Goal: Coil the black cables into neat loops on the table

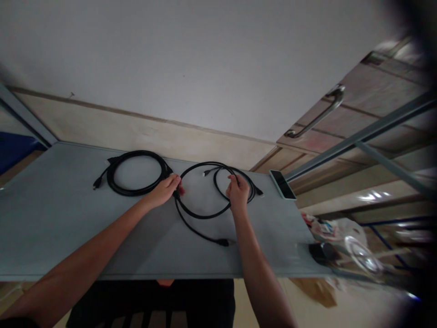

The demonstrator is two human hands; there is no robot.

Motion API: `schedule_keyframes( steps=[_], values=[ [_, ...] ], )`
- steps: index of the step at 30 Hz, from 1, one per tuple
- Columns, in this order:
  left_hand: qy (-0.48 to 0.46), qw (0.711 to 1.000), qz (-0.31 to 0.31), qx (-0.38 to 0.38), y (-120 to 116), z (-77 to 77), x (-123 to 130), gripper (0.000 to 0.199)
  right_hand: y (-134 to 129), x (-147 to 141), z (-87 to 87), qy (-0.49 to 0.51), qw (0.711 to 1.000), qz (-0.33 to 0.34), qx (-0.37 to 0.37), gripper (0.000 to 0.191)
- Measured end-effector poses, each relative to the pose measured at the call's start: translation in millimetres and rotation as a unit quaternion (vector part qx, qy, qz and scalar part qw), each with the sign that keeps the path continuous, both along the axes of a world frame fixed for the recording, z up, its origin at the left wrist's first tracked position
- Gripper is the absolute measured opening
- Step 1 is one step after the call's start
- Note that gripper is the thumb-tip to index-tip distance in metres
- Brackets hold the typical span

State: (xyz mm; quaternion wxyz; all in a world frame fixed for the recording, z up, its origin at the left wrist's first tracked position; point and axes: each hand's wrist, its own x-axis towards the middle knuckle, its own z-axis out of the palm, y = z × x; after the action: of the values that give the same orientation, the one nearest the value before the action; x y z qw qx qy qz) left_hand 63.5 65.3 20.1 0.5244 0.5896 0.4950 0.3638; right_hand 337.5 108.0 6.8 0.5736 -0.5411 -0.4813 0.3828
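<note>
A black cable [205, 217] forms a wide loop between my two hands over the grey table. My left hand [168, 187] is closed on the loop's left side, near a black tie or plug. My right hand [238, 191] grips its right side. From the left side, a loose end runs down to a black connector [223, 242] near the table's front. Left of my left hand lies a round coil of black cable [135, 193] with its ends sticking out. Another coiled cable [215, 182] lies partly behind my right hand, with one connector [259, 192] to the right.
A phone [283, 185] lies at the table's [64, 214] back right. Behind stands a pale wall. Metal shelf bars [358, 136] rise on the right, beside a door with a handle [319, 117]. A dark object [323, 252] is near the right front corner.
</note>
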Motion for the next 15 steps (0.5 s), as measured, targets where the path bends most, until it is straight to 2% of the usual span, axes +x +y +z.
schedule_keyframes(
  steps=[1,3,6,9,12,15],
  values=[
    [-0.063,0.997,-0.004,-0.051,-1.2,0.0,1.5,0.042,0.0,-0.7,0.3,0.014,1.0,-0.018,0.005,0.031],
    [-0.193,0.971,-0.014,-0.144,-3.0,-0.4,4.8,0.047,-0.3,-2.9,0.4,0.037,0.999,-0.037,0.011,0.03],
    [-0.314,0.93,-0.016,-0.192,-4.4,-1.0,9.2,0.045,-1.2,-8.0,-1.2,0.038,0.999,-0.036,0.01,0.03],
    [-0.32,0.931,-0.013,-0.174,-3.8,-1.6,9.6,0.04,-3.0,-13.3,-3.0,0.041,0.999,-0.014,-0.013,0.031],
    [-0.29,0.943,0.011,-0.166,-1.1,-2.9,5.7,0.037,-6.1,-17.4,-1.5,0.053,0.996,0.044,-0.047,0.032],
    [-0.256,0.947,0.026,-0.194,1.7,-3.7,0.1,0.04,-11.0,-20.7,3.3,0.05,0.99,0.11,-0.066,0.032]
  ],
)
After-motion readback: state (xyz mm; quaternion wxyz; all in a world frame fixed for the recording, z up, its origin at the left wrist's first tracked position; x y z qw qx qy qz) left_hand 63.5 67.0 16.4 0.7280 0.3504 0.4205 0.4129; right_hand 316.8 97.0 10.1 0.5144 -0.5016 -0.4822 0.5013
